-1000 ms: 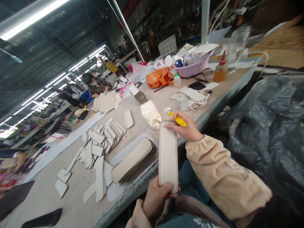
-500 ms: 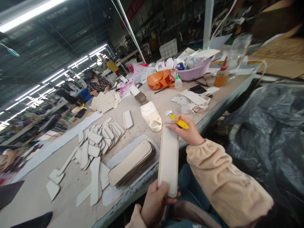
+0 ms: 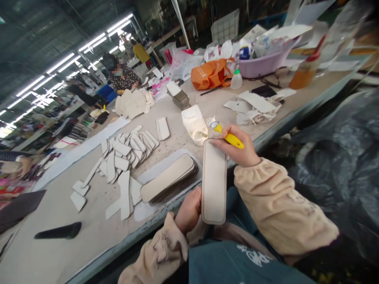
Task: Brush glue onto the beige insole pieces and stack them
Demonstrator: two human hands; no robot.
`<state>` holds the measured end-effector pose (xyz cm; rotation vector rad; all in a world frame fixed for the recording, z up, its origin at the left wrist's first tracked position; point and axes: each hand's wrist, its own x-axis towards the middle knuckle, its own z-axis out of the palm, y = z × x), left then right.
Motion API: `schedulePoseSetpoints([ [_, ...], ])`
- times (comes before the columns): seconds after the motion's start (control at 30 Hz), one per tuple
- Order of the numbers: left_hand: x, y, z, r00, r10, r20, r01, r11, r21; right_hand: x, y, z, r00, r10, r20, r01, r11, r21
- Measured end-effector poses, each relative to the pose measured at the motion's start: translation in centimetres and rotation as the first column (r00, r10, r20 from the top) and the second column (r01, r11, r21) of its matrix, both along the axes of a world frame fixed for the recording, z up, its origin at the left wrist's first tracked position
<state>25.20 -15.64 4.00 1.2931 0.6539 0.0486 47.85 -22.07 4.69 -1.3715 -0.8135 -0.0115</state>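
A long beige panel (image 3: 214, 185) with rounded corners and a line along its border is held upright before me. My right hand (image 3: 241, 148) is closed around a yellow-handled brush (image 3: 233, 140) with white stuff on its bristles, and its thumb and fingers also pinch the panel's top edge. My left hand (image 3: 190, 209) is curled at the panel's lower left edge, its fingertips partly hidden. A cut-open white plastic container (image 3: 192, 118) stands just beyond the panel. Left of it lies a stack of similar long panels (image 3: 168, 177) on a pale sheet.
Small pale pieces (image 3: 126, 152) are heaped on the table (image 3: 97, 240) at left, with a black object (image 3: 59, 231) nearer. Farther back are an orange bag (image 3: 210, 74), a purple basin (image 3: 266, 63) and a red-tipped bottle (image 3: 306, 71). A person (image 3: 126, 79) sits across the table.
My left hand has gone from gripping the panel's bottom end, thumb on its face, to its left side. The right hand keeps the brush and panel top. The view has tilted downward.
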Motion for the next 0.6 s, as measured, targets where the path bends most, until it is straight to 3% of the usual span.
schedulePoseSetpoints([
  [0.2,0.4,0.3,0.4,0.997,0.018,-0.071,-0.023,0.998,-0.065,-0.6,0.6,-0.2,0.998,0.048,-0.046,-0.049,0.999,-0.019],
  [0.33,-0.2,1.5,2.4,0.997,0.059,-0.055,-0.065,0.993,-0.099,-0.8,0.3,-0.2,0.990,0.075,-0.119,-0.062,0.992,0.113],
  [0.47,0.4,6.2,6.0,0.983,0.180,-0.020,-0.181,0.983,-0.031,-0.5,0.3,-0.8,0.976,-0.060,-0.208,0.111,0.964,0.242],
  [0.6,2.6,14.1,9.0,0.961,0.275,-0.027,-0.270,0.954,0.128,-0.5,0.4,-1.1,0.973,-0.096,-0.209,0.147,0.959,0.242],
])
